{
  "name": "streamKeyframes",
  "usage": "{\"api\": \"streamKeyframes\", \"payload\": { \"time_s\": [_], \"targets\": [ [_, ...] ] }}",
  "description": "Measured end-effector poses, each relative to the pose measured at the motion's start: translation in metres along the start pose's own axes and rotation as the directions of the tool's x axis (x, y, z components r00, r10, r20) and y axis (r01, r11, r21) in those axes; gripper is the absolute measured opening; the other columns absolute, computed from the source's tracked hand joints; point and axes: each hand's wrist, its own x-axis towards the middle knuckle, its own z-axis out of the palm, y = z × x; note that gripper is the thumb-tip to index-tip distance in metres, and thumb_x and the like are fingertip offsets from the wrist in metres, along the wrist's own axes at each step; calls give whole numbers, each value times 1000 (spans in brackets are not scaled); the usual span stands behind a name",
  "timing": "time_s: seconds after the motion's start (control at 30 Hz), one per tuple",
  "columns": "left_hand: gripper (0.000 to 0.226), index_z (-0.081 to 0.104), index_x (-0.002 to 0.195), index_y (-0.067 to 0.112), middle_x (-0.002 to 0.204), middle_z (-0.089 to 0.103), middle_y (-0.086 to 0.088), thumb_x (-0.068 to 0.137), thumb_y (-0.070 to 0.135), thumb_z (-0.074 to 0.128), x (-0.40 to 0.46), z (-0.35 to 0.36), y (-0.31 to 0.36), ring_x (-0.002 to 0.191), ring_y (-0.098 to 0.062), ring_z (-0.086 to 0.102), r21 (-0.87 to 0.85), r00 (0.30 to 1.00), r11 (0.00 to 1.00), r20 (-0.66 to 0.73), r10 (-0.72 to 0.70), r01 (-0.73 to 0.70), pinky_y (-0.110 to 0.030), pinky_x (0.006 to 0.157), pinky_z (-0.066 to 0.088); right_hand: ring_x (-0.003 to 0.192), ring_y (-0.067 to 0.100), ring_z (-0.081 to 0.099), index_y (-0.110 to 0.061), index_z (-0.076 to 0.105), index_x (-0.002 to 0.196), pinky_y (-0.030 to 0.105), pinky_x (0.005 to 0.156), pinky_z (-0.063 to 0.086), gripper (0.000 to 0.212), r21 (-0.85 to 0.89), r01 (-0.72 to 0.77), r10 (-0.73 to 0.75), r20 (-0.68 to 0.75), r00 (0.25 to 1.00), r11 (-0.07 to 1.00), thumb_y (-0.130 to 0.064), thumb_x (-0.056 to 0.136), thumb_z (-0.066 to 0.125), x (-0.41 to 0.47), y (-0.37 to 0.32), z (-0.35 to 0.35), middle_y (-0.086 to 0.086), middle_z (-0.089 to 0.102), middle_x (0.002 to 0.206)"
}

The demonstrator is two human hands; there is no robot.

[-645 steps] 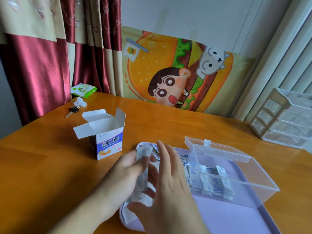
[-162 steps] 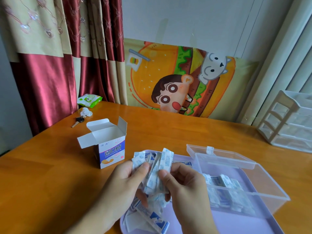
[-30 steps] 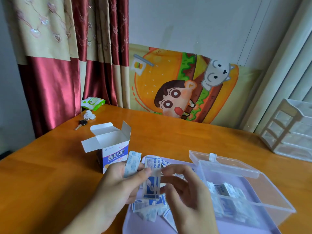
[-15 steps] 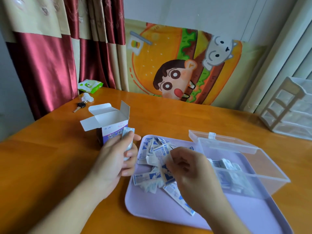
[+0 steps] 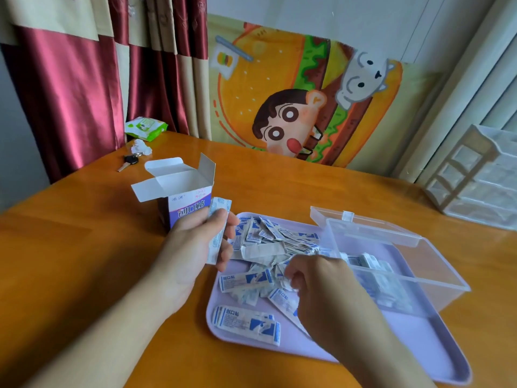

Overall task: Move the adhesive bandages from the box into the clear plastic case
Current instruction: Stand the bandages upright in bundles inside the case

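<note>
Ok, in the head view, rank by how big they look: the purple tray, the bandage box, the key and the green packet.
Purple tray
Bandage box
Green packet, farther back, so unsure
Key

1 box [image 5: 187, 201], 1 clear case [image 5: 397, 264], 1 tray [image 5: 419, 337], 1 key [image 5: 128, 162], 2 hands, uncountable bandages [image 5: 265, 247]

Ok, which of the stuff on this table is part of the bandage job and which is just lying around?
Job:
bandage box, open
loose bandages on the purple tray
clear plastic case, lid up
bandages in left hand
right hand at the pile

Lying about:
key
green packet
drawer unit
</note>
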Motion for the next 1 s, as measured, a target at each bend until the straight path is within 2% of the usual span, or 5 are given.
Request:
{"api": "streamKeyframes", "payload": {
  "time_s": [0.13,0.33,0.53,0.67,1.0],
  "targets": [
    [26,74,92,8,77,59,-8,105,21,56,1,-1,0,58,-20,53,7,1000,1000,10,15,-15,-32,48,44,93,26,56,-23,45,93,36,70,44,20,-202,-77,117,192,974,976,-34,98,60,-22,-19,-6,-4,53,102],
    [26,73,91,6,76,56,-7,106,19,55,-1,-1,-1,54,-18,49,8,1000,1000,17,6,-6,-30,44,40,108,21,57,-30,49,117,35,83,51,29,-140,-178,202,179,963,974,-22,93,61,-25,-9,2,-8,56,112],
    [27,73,89,6,73,57,-6,105,18,56,1,-1,-2,53,-18,47,-12,1000,1000,6,5,-5,-29,43,38,77,13,59,-25,60,86,32,68,52,7,37,-198,188,178,966,980,-20,91,62,-21,9,0,-7,64,82],
    [28,74,85,9,71,56,-6,105,18,56,2,-1,-4,52,-18,46,-30,1000,1000,8,-4,5,-28,43,36,76,4,66,-29,73,89,22,68,53,10,193,-137,77,289,954,972,-26,96,67,-13,0,-7,-10,73,81],
    [30,73,84,12,69,56,-3,106,19,54,4,-2,-5,50,-16,46,-12,1000,1000,1,5,-5,-28,45,37,115,21,47,-23,62,119,40,88,52,24,-25,278,-275,77,958,960,-19,96,67,38,-20,43,-5,58,116]
  ]
}}
